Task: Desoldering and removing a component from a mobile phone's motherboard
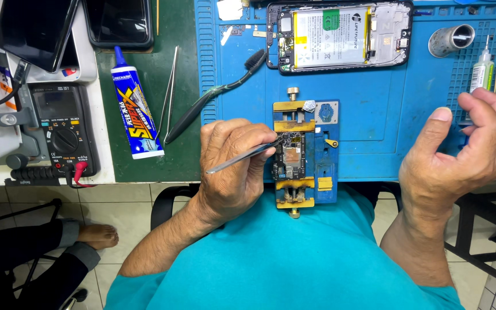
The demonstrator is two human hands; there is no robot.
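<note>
My left hand (231, 166) grips thin metal tweezers (239, 157), whose tip rests on the upper left edge of a small dark circuit board (291, 159). The board is clamped in a blue holder with brass jaws (295, 195) at the near edge of a blue work mat (374, 92). My right hand (460, 155) is raised above the mat's right side, thumb up and fingers loosely curled. I see nothing in it. An opened phone (340, 34) with its battery showing lies at the back of the mat.
A black brush (213, 95), a second pair of tweezers (169, 92) and a glue tube (135, 109) lie to the left. A multimeter (64, 129) sits further left. A metal cylinder (452, 39) and small bottle (482, 69) stand back right. Another person's foot (96, 235) rests on the floor.
</note>
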